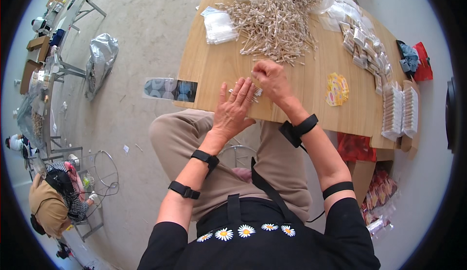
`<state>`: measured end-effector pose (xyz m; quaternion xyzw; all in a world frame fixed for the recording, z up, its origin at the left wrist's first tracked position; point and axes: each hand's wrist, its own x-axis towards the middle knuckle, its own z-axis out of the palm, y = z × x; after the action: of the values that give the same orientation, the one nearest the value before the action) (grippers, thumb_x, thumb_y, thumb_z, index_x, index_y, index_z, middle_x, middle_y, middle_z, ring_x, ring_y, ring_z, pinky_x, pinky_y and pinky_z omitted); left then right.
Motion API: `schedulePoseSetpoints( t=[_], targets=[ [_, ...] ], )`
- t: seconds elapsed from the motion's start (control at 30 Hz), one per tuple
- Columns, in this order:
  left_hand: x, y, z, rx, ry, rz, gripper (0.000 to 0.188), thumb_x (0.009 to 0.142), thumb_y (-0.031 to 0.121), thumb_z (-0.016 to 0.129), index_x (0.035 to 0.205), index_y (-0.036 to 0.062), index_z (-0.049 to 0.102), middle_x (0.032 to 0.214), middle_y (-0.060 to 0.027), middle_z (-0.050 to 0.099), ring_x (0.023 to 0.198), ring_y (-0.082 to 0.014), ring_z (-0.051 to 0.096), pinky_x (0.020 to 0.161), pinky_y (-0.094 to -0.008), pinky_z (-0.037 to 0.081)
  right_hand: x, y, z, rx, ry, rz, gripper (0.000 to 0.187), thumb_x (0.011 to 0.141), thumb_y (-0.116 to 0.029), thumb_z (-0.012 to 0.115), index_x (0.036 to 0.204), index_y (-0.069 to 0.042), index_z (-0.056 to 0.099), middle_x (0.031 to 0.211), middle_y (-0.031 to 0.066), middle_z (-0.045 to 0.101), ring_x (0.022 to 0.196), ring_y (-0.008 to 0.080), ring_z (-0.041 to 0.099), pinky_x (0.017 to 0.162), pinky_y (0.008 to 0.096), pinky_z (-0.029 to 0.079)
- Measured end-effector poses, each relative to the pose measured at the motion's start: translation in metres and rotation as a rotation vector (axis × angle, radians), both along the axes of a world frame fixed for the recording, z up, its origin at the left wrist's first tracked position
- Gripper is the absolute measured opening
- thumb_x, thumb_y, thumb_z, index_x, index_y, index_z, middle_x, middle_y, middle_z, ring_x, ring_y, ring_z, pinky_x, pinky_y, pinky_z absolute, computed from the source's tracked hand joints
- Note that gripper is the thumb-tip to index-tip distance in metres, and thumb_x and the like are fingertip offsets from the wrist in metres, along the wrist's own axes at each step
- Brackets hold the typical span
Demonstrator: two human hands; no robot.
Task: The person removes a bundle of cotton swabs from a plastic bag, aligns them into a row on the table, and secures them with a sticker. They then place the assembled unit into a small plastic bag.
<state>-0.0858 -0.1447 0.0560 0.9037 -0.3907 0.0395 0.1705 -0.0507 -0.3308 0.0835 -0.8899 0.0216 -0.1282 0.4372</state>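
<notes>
The small bunch of cotton swabs (258, 93) lies on the wooden table close to its near edge, toward the left corner. The bunch could roll apart or skew, I judge, if the flat palm pressed unevenly or lifted while the tips are unaligned; a sideways push might also send swabs off the near edge.

The bunch sits beneath the left hand's fingers, its white tips showing just beside them on the right and a few on the left. The left hand (233, 110) is laid flat over it, fingers outstretched, little finger and thumb apart from the others. The right hand (272, 81) is just beyond those tips, fingers curled in; I cannot tell whether they pinch anything.

Farther out, the loose swab heap (277, 26) spreads toward the table's far edge; stray swabs from it could mix into the bunch if a wrist brushed it. Clear plastic sleeves (220, 26) lie by the left edge, yellow cards (336, 90) right of the right hand, and packed swab bundles (392, 110) at the near right corner.
</notes>
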Motion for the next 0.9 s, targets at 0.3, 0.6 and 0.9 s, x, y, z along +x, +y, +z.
schedulePoseSetpoints(
  t=[0.3,0.6,0.9],
  targets=[
    [-0.001,0.002,0.000,-0.001,0.004,0.010,0.114,0.058,0.043,0.087,0.153,0.0094,0.035,0.161,-0.0060,0.031,0.150,-0.0224,0.028,0.121,-0.0564,0.018,0.014,-0.011,-0.007,-0.387,-0.064,-0.271,0.005,0.081,-0.010,0.069,0.084,-0.005,0.070,0.090,0.0144,0.065,0.084,0.0328,0.065,0.075,0.0431,0.052],
    [0.000,0.001,0.000,-0.007,0.006,0.013,0.116,0.057,0.043,0.088,0.154,0.0103,0.033,0.161,-0.0061,0.031,0.150,-0.0229,0.028,0.121,-0.0560,0.017,0.011,-0.007,0.006,-0.604,-0.218,-0.133,0.005,0.080,-0.007,0.065,0.082,-0.006,0.069,0.096,0.0153,0.063,0.089,0.0365,0.066,0.078,0.0479,0.052],
    [-0.001,0.000,0.001,-0.017,-0.003,-0.002,0.116,0.057,0.043,0.088,0.154,0.0088,0.033,0.161,-0.0069,0.031,0.150,-0.0233,0.028,0.122,-0.0558,0.016,-0.031,-0.005,-0.006,-0.343,0.015,-0.249,0.009,0.084,-0.010,0.065,0.092,-0.006,0.067,0.096,0.0152,0.063,0.085,0.0375,0.066,0.074,0.0460,0.054]
  ],
)
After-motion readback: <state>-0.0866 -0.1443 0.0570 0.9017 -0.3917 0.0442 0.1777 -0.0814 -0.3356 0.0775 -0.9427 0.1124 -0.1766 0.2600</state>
